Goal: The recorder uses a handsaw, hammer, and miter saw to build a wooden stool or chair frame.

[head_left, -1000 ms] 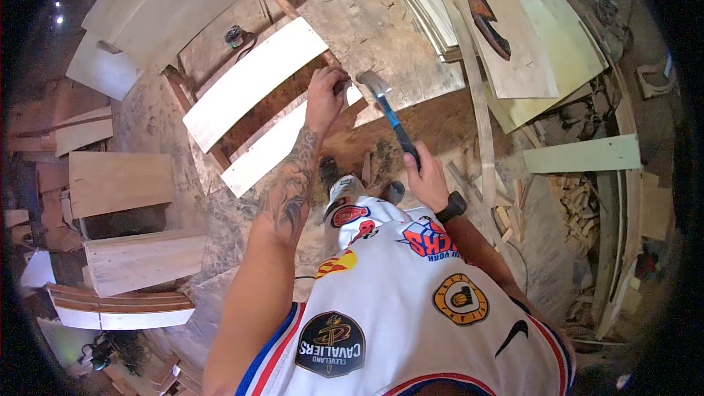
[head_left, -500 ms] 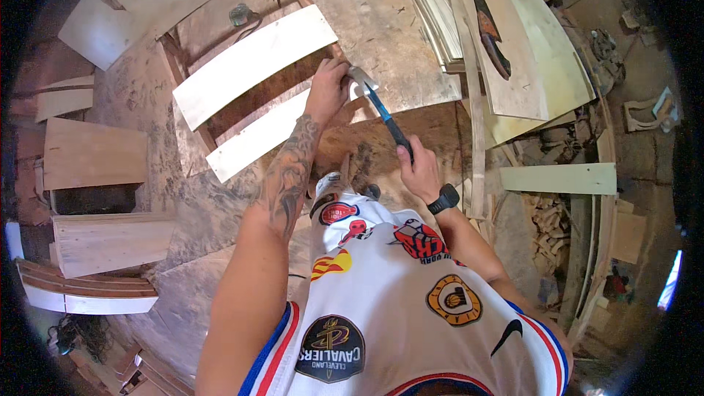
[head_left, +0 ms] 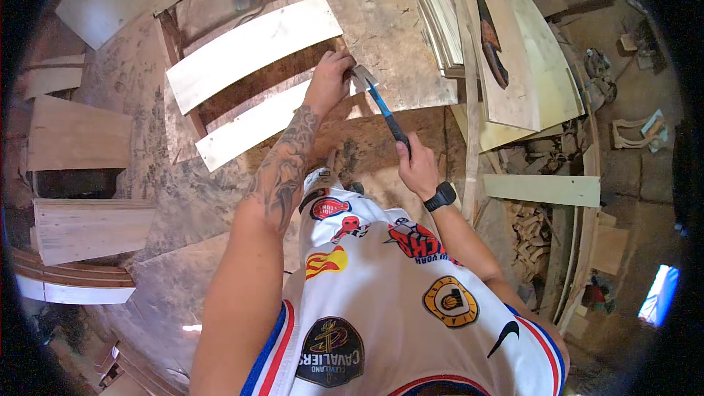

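Note:
My right hand (head_left: 419, 170) is closed round the dark grip of a claw hammer (head_left: 383, 106) with a blue shaft. Its metal head is right beside the fingers of my left hand (head_left: 328, 79), at the right end of a narrow pale board (head_left: 246, 133). The left fingers are pinched together there; whatever they hold is too small or hidden. Behind the narrow board lies a wider pale board (head_left: 253, 50), parallel to it with a gap between. Both boards lie across wooden rails (head_left: 170, 37), the right-hand one partly covered.
A handsaw (head_left: 490, 37) lies on stacked panels (head_left: 517, 95) at the right, next to a pile of long thin boards (head_left: 429, 15). A tape measure-like object (head_left: 244, 0) sits behind the frame. Wooden blocks (head_left: 92, 227) stand at left; scraps (head_left: 532, 242) fill a space at right.
The view has shifted slightly, so the surroundings at both sides sit further left. The hammer head stays close to my left fingers, and both hands keep nearly the same pose.

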